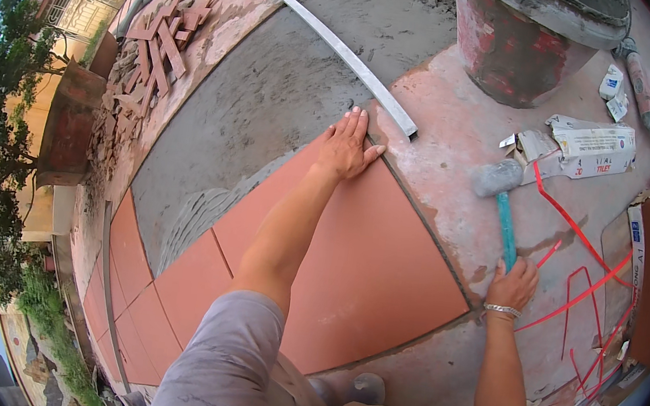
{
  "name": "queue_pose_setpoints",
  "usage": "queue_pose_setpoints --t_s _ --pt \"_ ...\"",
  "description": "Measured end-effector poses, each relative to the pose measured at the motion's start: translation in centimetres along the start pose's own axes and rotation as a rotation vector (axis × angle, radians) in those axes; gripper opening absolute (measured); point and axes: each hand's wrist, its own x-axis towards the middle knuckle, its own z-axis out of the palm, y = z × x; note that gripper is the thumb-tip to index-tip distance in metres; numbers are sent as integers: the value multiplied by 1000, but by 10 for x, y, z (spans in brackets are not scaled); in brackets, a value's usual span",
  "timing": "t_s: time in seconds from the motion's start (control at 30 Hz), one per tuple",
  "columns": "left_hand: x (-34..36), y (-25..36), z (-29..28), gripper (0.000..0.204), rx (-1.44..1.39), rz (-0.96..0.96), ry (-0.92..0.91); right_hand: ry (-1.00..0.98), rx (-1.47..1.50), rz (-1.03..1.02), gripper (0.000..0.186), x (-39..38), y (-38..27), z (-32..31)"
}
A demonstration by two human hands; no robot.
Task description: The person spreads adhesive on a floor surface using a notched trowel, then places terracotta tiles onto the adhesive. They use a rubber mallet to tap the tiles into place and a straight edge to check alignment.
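Observation:
My left hand lies flat with fingers stretched on the far corner of a large terracotta-coloured floor tile. Beyond its fingertips spreads a bed of wet grey mortar, with combed ridges beside the tile's left edge. On the right, my right hand is wrapped round the teal handle of a rubber mallet. The mallet's pale grey head points away from me, over the floor to the right of the tile. More laid tiles sit to the left, with narrow joints between them.
A metal straightedge lies across the mortar's far right edge. Behind it stands a mortar-smeared bucket. Torn cardboard packaging, red strapping and a power tool lie at the right. Broken tile strips are heaped at the far left.

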Motion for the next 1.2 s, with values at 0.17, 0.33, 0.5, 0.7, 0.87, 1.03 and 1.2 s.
queue_pose_setpoints --t_s 0.17,0.33,0.5,0.7,0.87,1.03,1.2 --pt "-9 -27 -17 93 -55 -304 92 -17 -24 24 45 1 1 0" --pt "-139 -33 -2 92 98 -38 -40 -60 -44 56 45 1 1 1" --pt "-304 -28 20 91 25 137 -320 2 -64 2 45 3 -1 0" --pt "-399 0 59 87 -45 214 -350 -51 -83 41 46 -2 3 5" --pt "-409 -6 82 87 -93 191 -307 -92 -24 51 46 11 -4 -6" --pt "-409 -12 99 93 -54 220 -233 -312 31 245 47 -2 -22 -58" --pt "-409 -8 103 93 -18 212 -282 -487 616 442 41 -148 -25 -133"
